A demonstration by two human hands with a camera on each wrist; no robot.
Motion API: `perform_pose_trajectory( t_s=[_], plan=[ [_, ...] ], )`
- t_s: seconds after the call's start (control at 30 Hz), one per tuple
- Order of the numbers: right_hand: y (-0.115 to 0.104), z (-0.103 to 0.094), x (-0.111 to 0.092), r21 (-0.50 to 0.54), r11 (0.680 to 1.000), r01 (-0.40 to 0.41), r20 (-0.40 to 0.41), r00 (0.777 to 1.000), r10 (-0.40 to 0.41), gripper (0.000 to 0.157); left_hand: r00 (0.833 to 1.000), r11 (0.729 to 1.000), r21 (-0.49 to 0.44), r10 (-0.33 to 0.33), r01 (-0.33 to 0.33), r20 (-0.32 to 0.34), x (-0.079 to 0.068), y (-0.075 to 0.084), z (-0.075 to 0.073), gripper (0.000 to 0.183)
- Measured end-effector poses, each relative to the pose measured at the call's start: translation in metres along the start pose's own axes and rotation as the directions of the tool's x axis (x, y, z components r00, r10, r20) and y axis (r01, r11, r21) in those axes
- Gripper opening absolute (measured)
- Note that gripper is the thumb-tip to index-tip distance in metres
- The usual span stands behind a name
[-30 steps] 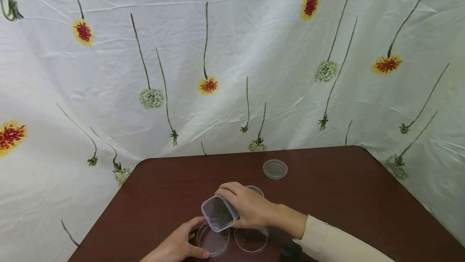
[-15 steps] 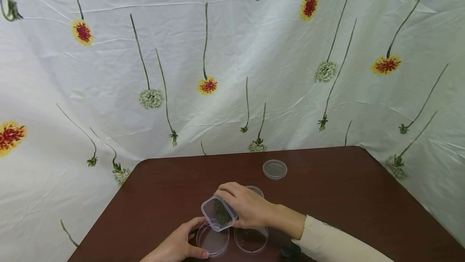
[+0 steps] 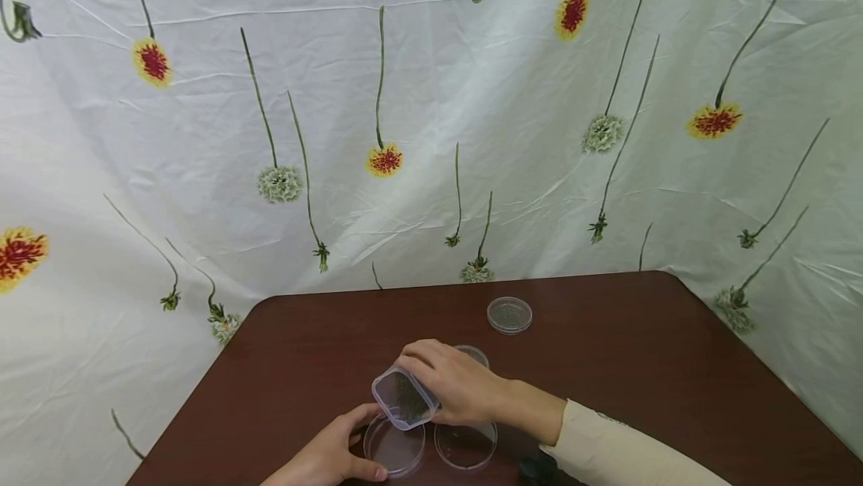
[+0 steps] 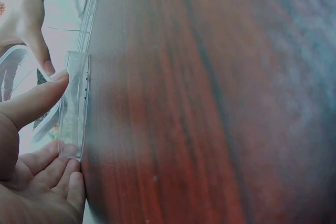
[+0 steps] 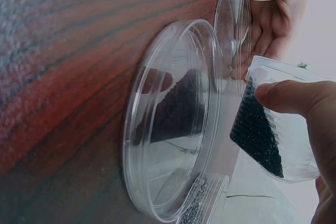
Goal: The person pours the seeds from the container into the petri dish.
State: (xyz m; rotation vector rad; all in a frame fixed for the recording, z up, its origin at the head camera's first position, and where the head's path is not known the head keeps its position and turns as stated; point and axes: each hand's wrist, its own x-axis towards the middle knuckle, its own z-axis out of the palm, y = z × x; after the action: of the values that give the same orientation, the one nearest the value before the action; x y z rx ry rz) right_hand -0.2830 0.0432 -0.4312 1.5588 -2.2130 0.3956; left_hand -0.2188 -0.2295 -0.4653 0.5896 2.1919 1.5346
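In the head view, my right hand (image 3: pixel 465 389) grips a square clear plastic container (image 3: pixel 405 401) from above. It is tilted, its open mouth toward the left and its lower corner over a petri dish (image 3: pixel 391 454). Dark fine granules (image 5: pixel 257 135) lie along the container's lower side in the right wrist view. My left hand (image 3: pixel 330 447) holds that dish at its left edge; thumb and fingers span the clear wall (image 4: pixel 75 103) in the left wrist view. Just right of it, under my right hand, lies a second clear petri dish (image 3: pixel 467 450).
Behind my right hand, a petri dish (image 3: pixel 477 353) is partly hidden; granules show in it in the right wrist view. Farther back stands another petri dish (image 3: pixel 509 314). A dark object (image 3: pixel 538 469) lies by the right sleeve. A flowered cloth (image 3: pixel 431 96) hangs behind the brown table (image 3: pixel 620 351).
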Motion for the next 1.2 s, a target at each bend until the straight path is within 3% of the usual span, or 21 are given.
perform_pose_trajectory(
  t_s=[0.4,0.57,0.8,1.0,1.2],
  plan=[
    [-0.0024,-0.0001,0.0016,-0.039,0.999,0.011,0.019,1.0,-0.01,0.094,1.0,0.999,0.044,0.019,-0.018,-0.011,0.0005,-0.0023,0.0,0.082],
    [-0.0019,0.0004,0.0018,-0.052,0.998,0.019,0.009,1.0,-0.019,0.091,0.999,0.995,0.09,0.034,-0.036,0.021,0.0023,-0.0065,-0.0041,0.084],
    [-0.0018,-0.0014,0.0028,-0.052,0.998,0.024,-0.01,1.0,-0.024,0.087,1.0,1.0,0.005,0.009,-0.009,0.001,0.0008,-0.0019,-0.0006,0.084],
    [-0.0016,-0.001,0.0042,-0.068,0.997,0.044,-0.041,0.998,-0.047,0.083,1.0,1.0,0.016,-0.003,0.003,-0.007,0.0003,-0.0014,-0.0003,0.083],
    [-0.0013,-0.0008,0.0055,-0.064,0.996,0.057,-0.051,0.997,-0.061,0.082,0.999,0.998,0.05,0.041,-0.043,0.034,0.0022,-0.0081,-0.0054,0.084]
  ],
)
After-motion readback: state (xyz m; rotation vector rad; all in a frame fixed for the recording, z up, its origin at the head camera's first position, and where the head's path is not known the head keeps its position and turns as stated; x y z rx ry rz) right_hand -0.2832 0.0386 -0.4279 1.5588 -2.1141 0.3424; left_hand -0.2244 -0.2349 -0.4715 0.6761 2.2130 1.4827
